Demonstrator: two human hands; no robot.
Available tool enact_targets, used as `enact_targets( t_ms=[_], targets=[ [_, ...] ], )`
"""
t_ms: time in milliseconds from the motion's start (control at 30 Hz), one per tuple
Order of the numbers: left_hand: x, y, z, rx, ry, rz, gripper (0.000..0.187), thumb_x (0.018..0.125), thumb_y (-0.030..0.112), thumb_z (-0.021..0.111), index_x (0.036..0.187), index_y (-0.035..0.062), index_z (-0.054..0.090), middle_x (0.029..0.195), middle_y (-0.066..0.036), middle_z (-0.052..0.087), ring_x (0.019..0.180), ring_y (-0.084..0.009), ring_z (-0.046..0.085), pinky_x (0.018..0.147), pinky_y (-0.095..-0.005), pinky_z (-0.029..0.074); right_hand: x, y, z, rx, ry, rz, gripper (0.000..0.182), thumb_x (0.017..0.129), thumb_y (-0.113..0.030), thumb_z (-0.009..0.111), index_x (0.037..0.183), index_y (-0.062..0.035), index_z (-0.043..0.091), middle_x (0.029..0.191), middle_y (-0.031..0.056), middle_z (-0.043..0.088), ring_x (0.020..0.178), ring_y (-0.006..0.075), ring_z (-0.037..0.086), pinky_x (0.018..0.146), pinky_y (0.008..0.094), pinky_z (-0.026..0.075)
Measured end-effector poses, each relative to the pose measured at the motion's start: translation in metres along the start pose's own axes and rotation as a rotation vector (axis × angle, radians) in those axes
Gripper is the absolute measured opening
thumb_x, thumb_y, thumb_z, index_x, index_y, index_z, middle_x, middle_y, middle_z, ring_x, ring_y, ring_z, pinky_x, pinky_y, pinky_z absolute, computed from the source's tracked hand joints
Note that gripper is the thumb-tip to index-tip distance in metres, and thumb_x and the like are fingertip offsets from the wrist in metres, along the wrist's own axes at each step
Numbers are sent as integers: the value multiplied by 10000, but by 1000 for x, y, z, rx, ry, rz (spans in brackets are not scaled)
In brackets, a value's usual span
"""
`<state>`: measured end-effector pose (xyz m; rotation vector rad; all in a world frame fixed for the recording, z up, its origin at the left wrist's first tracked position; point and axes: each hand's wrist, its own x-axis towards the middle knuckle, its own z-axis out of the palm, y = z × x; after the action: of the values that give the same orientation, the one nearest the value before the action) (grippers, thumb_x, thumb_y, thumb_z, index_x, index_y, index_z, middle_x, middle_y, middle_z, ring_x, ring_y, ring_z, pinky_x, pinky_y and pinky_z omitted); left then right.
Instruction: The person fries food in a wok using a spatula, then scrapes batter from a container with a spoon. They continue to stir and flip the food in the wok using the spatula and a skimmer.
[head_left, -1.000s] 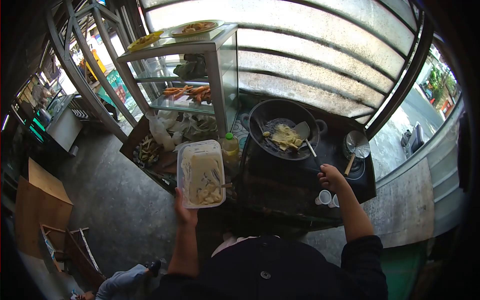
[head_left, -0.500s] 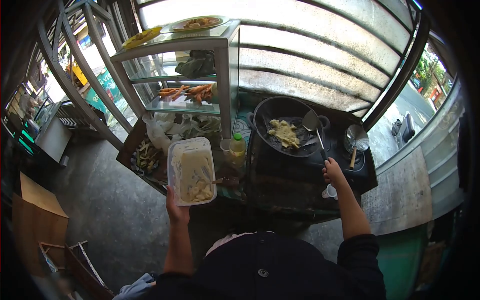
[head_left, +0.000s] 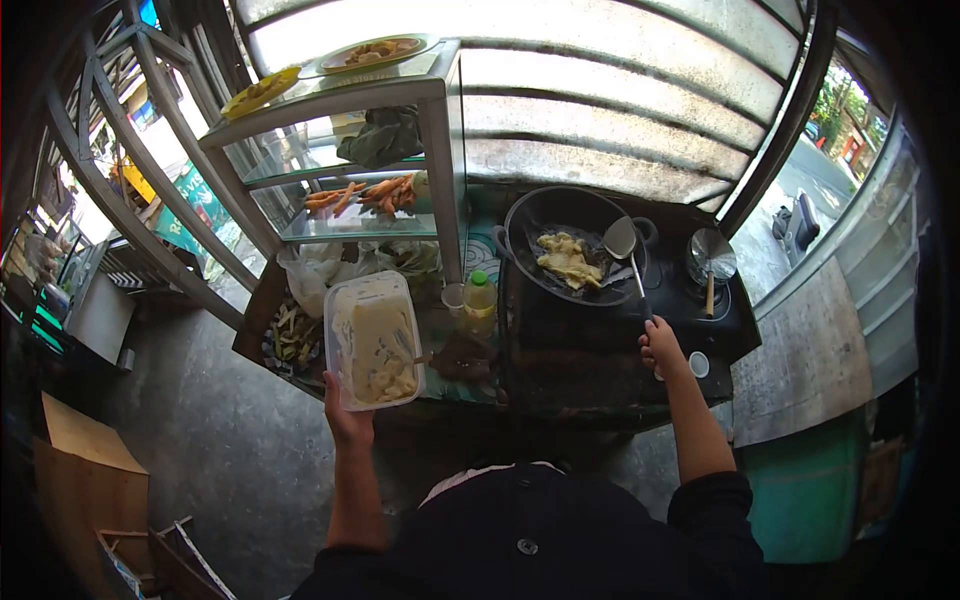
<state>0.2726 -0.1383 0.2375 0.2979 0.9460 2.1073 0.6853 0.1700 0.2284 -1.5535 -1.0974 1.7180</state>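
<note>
My left hand [head_left: 348, 415] grips the near left corner of a clear plastic container [head_left: 374, 340], tilted and partly filled with pale batter. A utensil handle sticks out over its right edge. My right hand [head_left: 662, 350] is closed around the dark handle of a metal spatula [head_left: 619, 238]. The spatula's blade is over the right side of a dark wok [head_left: 540, 285], beside a pale yellow battered piece [head_left: 567, 260] in the wok. The wok sits on a black stove [head_left: 580, 345].
A glass cabinet [head_left: 452, 160] with plates on top and orange food inside stands at the back left. A bottle [head_left: 480, 305] and a cup [head_left: 453, 296] are right of the container. A wood-handled strainer [head_left: 712, 262] lies at right; a white cup [head_left: 698, 365] is near my right wrist.
The container has moved slightly left in view. The spatula's blade has shifted slightly, and the battered piece looks changed in shape. The whole view has turned a little.
</note>
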Motion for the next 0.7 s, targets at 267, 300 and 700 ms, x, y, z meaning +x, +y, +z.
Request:
enact_targets(
  t_ms=[267,300,700],
  targets=[
    [8,3,0,3,-20,-17,637,913,513,392,1388,101,291,1366,-101,395,1245,-291,403,991,-458,363,15,8,-2,502,-136,227,144,952,-259,403,1073,-185,426,683,-19,416,455,55,319,384,196,249],
    [9,3,-2,10,-19,-21,645,901,531,408,1389,124,300,1371,-90,393,1248,-290,398,988,-466,359,10,5,0,533,-140,201,137,952,-264,404,1063,-189,429,678,-21,413,455,56,323,384,196,250],
    [19,11,-11,2,-20,-1,619,907,520,409,1366,112,328,1344,-90,424,1220,-294,430,972,-462,376,6,3,13,445,-120,204,151,949,-266,416,1086,-202,426,671,-27,409,452,46,311,383,195,242]
  ],
)
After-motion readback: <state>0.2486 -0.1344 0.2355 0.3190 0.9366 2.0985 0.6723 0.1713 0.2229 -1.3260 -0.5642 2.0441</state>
